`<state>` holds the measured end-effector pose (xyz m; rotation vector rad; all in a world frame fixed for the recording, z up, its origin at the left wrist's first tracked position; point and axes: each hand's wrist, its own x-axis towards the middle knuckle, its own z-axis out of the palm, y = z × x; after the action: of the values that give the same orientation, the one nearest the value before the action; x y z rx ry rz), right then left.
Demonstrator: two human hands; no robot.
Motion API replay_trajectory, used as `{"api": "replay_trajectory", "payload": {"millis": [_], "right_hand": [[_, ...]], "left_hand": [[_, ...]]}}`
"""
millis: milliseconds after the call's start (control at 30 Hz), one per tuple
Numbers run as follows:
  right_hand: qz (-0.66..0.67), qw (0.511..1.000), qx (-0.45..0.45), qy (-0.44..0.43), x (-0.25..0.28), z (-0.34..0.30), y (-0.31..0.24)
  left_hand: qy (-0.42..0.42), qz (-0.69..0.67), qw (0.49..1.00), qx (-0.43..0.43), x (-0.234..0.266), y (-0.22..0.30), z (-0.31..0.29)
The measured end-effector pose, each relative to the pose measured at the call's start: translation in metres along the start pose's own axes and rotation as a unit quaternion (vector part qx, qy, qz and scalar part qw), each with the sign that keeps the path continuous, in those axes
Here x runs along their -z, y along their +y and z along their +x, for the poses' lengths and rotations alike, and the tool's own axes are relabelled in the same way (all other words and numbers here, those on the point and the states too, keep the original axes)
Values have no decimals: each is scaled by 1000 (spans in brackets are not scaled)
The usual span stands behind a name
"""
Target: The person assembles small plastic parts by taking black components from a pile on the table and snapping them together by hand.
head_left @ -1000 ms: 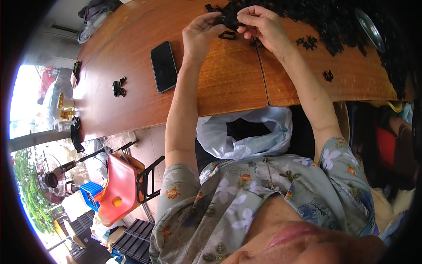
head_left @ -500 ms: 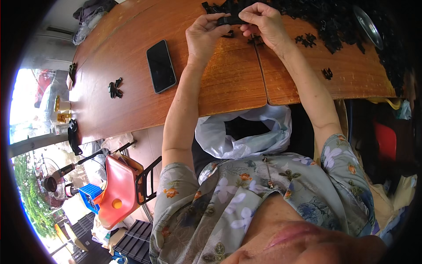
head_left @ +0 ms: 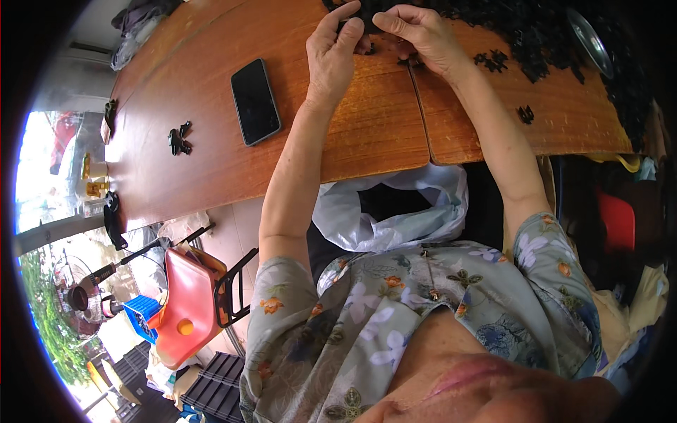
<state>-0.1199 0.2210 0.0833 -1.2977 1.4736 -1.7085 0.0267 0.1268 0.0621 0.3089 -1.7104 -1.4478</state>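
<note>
My left hand [head_left: 333,60] is at the far edge of the picture, over the wooden table [head_left: 374,134]. Its thumb and forefinger stand apart, with dark shapes behind them; I make out nothing held. Just to the right is my right hand [head_left: 427,42], thumb and forefinger brought close together and the other fingers curled. Whatever it may hold is hidden against the dark background. A heap of black plastic parts [head_left: 525,42] spreads beyond and to the right of the hands. Some small black pieces [head_left: 491,60] lie by my right wrist.
A phone [head_left: 256,102] lies left of my left forearm, and more black pieces [head_left: 180,138] farther left. A round metal dish [head_left: 589,42] leans on the heap. Below the table edge hangs an open white plastic bag [head_left: 338,222]. A red stool [head_left: 194,303] and a fan [head_left: 79,296] stand lower left.
Half a second ago both hands gripped a black plastic piece between them. Now the fingers of my left hand have parted and that piece is no longer visible between the hands.
</note>
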Motion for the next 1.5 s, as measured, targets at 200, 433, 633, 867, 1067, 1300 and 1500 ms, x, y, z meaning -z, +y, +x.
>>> {"api": "replay_trajectory", "payload": {"millis": [200, 433, 633, 867, 1067, 1300, 1500], "right_hand": [[-35, 998, 36, 43, -5, 3, 18], [-399, 872, 280, 39, -10, -2, 45], [-584, 774, 232, -76, -2, -2, 52], [-627, 774, 19, 86, 52, 15, 37], [-538, 812, 32, 224, 93, 23, 41], [-525, 814, 214, 126, 72, 28, 76], [-174, 975, 31, 133, 47, 25, 38]], "left_hand": [[-13, -139, 987, 81, 2, -1, 4], [143, -431, 885, 101, 55, -20, 27], [178, -373, 898, 151, 63, -34, 22], [113, -14, 983, 145, 30, -19, 15], [-34, 527, 843, -103, 6, -30, 17], [-78, 543, 831, -91, 1, -34, 14], [35, 496, 859, -119, 22, -35, 10]]}}
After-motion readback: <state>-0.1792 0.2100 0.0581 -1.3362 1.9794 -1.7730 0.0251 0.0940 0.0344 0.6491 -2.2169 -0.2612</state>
